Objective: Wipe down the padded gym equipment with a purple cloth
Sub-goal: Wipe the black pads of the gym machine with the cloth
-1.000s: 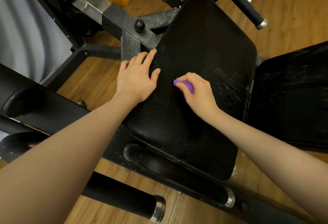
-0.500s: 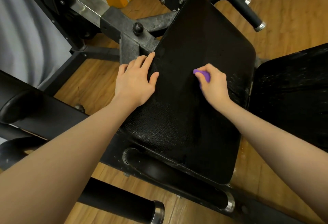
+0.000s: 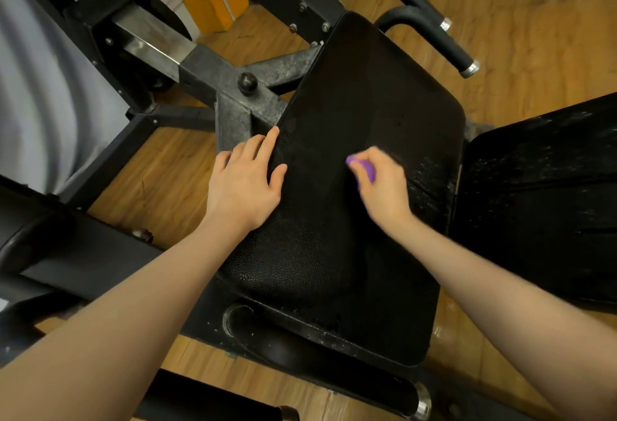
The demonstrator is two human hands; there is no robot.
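Both forearms reach in from below over the black padded seat [image 3: 350,237]. The left hand [image 3: 245,180] lies flat on the pad's left edge, fingers straight and spread, index finger pointing up along the rim. The right hand [image 3: 384,183], blurred, has its fingers curled round a bunched purple cloth [image 3: 362,167], pressed to the pad near its middle. The pad's long axis runs from lower right up toward the metal frame [image 3: 233,87].

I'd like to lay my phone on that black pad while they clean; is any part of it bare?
The far end of the seat pad, beyond both hands, is bare. So is the near end, between the forearms. The middle is crowded: the left hand rests at its left edge, and the right hand holds the purple cloth there.
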